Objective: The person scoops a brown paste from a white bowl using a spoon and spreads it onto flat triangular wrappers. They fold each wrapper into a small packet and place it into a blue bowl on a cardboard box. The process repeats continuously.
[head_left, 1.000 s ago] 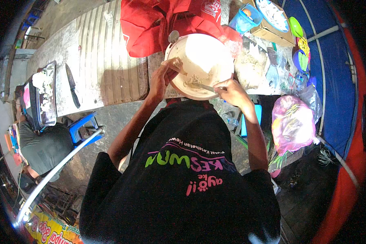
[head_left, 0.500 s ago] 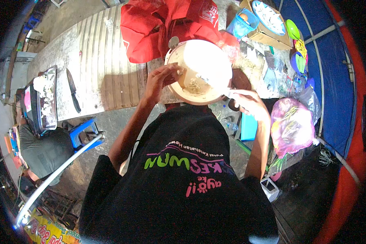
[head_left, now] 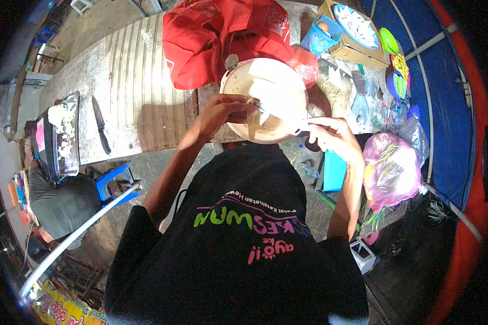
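A round cream basin (head_left: 230, 86) stands at the table's near edge, its inside partly washed out by glare. Over its left side, my left hand (head_left: 222, 115) is closed in a pinch; what it holds is small and hard to make out. A pale tan strip (head_left: 252, 124) shows just below those fingertips. At the basin's right rim, my right hand (head_left: 333, 138) is closed around a white-handled utensil (head_left: 300, 128). Its far part reaches left into the basin, towards my left fingertips, and is lost in the glare. Whether it is a knife or a spoon I cannot tell.
A red bag (head_left: 200, 54) lies behind the basin. Further left are a knife (head_left: 100, 122) and a metal tray (head_left: 73, 157) with white pieces, near another person (head_left: 62, 197). At right sit a blue container (head_left: 314, 42), a cardboard box (head_left: 358, 53) and a pink plastic bag (head_left: 390, 168).
My left hand has moved right and slightly down, further over the basin and nearer the utensil's far part. The right hand stays by the rim. The view has shifted slightly.
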Demonstrator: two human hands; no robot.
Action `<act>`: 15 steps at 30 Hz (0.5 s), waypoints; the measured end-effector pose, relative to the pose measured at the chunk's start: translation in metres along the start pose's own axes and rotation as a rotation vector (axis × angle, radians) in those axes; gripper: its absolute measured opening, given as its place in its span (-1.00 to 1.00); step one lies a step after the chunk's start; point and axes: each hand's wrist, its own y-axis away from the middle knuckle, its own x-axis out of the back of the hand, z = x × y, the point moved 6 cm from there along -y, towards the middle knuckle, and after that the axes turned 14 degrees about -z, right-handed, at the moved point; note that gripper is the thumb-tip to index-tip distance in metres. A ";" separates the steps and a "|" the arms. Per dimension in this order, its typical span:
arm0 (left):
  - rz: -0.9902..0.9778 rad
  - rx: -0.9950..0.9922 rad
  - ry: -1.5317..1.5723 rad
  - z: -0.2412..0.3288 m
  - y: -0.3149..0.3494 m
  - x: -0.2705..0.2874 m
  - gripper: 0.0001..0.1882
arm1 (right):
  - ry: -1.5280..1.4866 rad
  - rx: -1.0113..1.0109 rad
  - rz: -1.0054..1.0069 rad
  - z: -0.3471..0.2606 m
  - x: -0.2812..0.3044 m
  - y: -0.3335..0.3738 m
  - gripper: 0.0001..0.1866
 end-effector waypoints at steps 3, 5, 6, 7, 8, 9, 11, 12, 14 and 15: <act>-0.036 0.034 -0.056 0.004 0.005 -0.005 -0.61 | 0.118 0.048 0.038 -0.009 0.001 -0.002 -0.75; -0.050 0.041 -0.059 0.007 0.007 -0.008 -0.61 | 0.225 0.108 0.095 -0.018 -0.001 -0.002 -0.76; -0.060 0.036 -0.054 0.009 0.007 -0.009 -0.61 | 0.278 0.138 0.124 -0.024 -0.001 -0.001 -0.76; -0.071 0.032 -0.049 0.010 0.007 -0.010 -0.60 | 0.341 0.118 0.135 -0.027 -0.002 -0.001 -0.76; -0.074 0.014 -0.039 0.012 0.008 -0.011 -0.60 | 0.403 0.098 0.147 -0.030 -0.001 0.001 -0.76; -0.077 -0.005 -0.029 0.013 0.010 -0.012 -0.61 | 0.465 0.076 0.162 -0.033 0.000 0.003 -0.76; -0.078 -0.027 -0.021 0.015 0.010 -0.013 -0.60 | 0.551 0.051 0.190 -0.039 0.003 0.011 -0.75; -0.075 -0.026 -0.024 0.015 0.011 -0.013 -0.60 | 0.590 0.064 0.197 -0.042 0.003 0.014 -0.75; -0.059 -0.112 0.026 0.019 0.013 -0.010 -0.61 | 0.633 -0.046 0.295 -0.040 0.013 0.020 -0.74; -0.046 -0.197 0.080 0.021 0.017 -0.007 -0.64 | 0.651 -0.091 0.342 -0.038 0.016 0.023 -0.74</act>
